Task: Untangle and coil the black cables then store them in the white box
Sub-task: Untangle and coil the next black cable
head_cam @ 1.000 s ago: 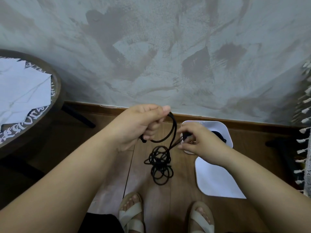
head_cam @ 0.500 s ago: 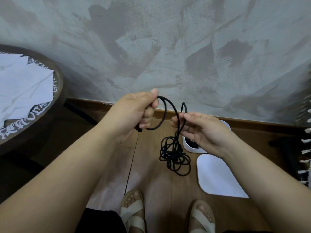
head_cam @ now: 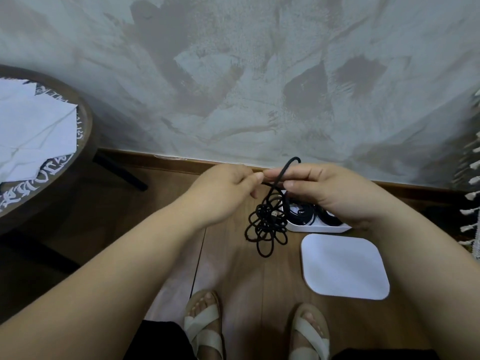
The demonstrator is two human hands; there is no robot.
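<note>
A tangled black cable (head_cam: 267, 224) hangs in loose loops below my two hands, above the wooden floor. My left hand (head_cam: 228, 190) pinches the cable near its top with thumb and fingers. Close beside it, my right hand (head_cam: 324, 193) grips the same cable, and a small loop sticks up above its fingers. The white box (head_cam: 317, 227) sits on the floor under my right hand, with coiled black cables (head_cam: 302, 213) inside it; my hand hides most of the box.
The box's white lid (head_cam: 342, 266) lies flat on the floor in front of the box. A round dark table (head_cam: 65, 183) with white paper stands at the left. A grey wall is just ahead, a fringed cloth (head_cam: 470, 198) at the right. My sandalled feet (head_cam: 205, 326) are below.
My hands have come together and lowered, so their fingertips almost touch. The wide loop between them has shrunk to a small loop above my right hand. The tangle hangs lower.
</note>
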